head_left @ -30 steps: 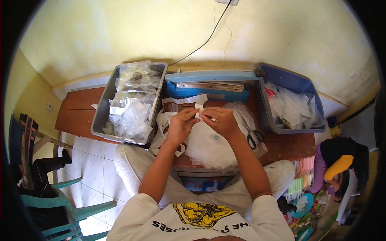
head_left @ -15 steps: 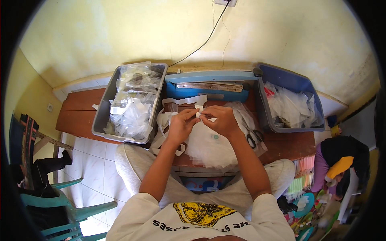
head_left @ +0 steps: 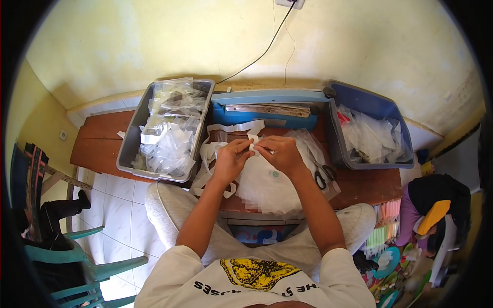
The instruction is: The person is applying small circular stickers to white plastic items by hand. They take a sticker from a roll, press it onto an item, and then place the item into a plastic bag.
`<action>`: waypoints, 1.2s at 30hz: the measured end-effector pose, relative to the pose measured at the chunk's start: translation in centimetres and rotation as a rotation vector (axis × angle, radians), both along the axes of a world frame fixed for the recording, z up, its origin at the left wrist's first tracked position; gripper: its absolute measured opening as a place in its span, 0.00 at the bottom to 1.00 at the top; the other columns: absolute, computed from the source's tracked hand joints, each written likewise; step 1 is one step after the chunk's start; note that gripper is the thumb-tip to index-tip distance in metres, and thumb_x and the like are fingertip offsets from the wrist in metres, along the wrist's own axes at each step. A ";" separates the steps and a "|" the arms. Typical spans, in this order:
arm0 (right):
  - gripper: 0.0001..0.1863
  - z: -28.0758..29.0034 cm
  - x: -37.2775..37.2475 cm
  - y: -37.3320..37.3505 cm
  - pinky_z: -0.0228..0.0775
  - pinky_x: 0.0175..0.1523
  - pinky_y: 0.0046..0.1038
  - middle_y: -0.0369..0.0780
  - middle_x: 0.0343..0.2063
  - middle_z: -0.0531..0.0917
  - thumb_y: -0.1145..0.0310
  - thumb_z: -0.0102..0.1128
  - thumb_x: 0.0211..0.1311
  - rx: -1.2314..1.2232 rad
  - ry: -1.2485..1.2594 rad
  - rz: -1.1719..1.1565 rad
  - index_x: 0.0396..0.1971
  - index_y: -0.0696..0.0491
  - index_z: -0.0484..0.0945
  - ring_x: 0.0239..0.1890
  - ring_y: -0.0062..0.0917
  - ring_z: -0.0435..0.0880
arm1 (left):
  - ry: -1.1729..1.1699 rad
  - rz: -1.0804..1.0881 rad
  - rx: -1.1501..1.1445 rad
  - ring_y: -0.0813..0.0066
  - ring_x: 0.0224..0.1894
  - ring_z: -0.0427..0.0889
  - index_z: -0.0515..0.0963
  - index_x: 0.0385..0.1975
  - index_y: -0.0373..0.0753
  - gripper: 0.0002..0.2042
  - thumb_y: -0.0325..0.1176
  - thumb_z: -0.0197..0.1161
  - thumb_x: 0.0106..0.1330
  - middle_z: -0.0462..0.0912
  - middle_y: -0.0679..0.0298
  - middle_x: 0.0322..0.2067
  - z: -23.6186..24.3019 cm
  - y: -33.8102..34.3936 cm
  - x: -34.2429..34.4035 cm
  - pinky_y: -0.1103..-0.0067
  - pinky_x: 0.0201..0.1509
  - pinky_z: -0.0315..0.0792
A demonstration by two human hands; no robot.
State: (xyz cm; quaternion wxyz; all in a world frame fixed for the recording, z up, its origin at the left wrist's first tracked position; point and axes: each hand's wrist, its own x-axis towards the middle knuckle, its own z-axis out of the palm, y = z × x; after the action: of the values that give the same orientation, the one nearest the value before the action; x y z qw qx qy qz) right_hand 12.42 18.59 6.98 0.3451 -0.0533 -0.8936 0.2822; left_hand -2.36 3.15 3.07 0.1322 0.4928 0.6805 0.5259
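My left hand (head_left: 229, 161) and my right hand (head_left: 283, 155) meet above the bench, both with fingertips closed on a white fabric strip (head_left: 253, 138). A short piece of it stands up between the fingers, while more of the white strip lies in loose loops beyond and to the left of my left hand. Below my hands spreads a pile of thin, clear plastic sheets (head_left: 258, 185) with a small green spot. Black-handled scissors (head_left: 320, 179) rest on the pile's right side, beside my right forearm.
A grey tub (head_left: 123, 154) of clear plastic packets stands left on the brown wooden bench (head_left: 100, 141). Right stands a blue-grey tub (head_left: 377, 165) with plastic bags. A blue paper cutter (head_left: 287, 119) sits between them. Green chairs (head_left: 120, 268) are lower left; another person (head_left: 436, 197) is at far right.
Both hands stay nearly still with their fingertips on the white fabric strip. The whole view has shifted very slightly.
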 end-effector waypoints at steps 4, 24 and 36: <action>0.05 -0.2 0.0 -0.6 0.86 0.38 0.29 0.43 0.35 0.94 0.72 0.79 0.63 -0.011 -0.017 -0.029 0.36 0.56 0.92 0.32 0.34 0.93 | 0.028 0.008 -0.001 0.69 0.47 0.91 0.88 0.60 0.36 0.21 0.23 0.77 0.67 0.91 0.57 0.52 0.1 -0.2 0.0 0.75 0.53 0.84; 0.09 0.2 0.5 0.1 0.86 0.41 0.30 0.43 0.35 0.93 0.69 0.77 0.66 -0.143 -0.067 0.016 0.41 0.57 0.91 0.34 0.33 0.94 | -0.038 -0.007 -0.004 0.66 0.48 0.92 0.88 0.60 0.37 0.21 0.25 0.78 0.67 0.92 0.56 0.53 0.6 -0.1 0.2 0.74 0.54 0.84; 0.06 -0.1 0.3 0.0 0.86 0.39 0.27 0.40 0.35 0.93 0.70 0.77 0.65 0.013 -0.086 -0.028 0.37 0.54 0.90 0.33 0.29 0.94 | -0.026 -0.013 -0.046 0.64 0.48 0.92 0.88 0.60 0.37 0.21 0.26 0.79 0.66 0.92 0.57 0.53 0.7 -0.3 0.4 0.74 0.55 0.84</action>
State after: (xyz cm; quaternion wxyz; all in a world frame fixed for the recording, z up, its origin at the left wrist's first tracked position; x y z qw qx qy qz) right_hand 12.77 18.59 6.89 0.3105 -0.0755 -0.9086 0.2691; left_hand -1.98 2.84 3.74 0.1557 0.4872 0.6873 0.5158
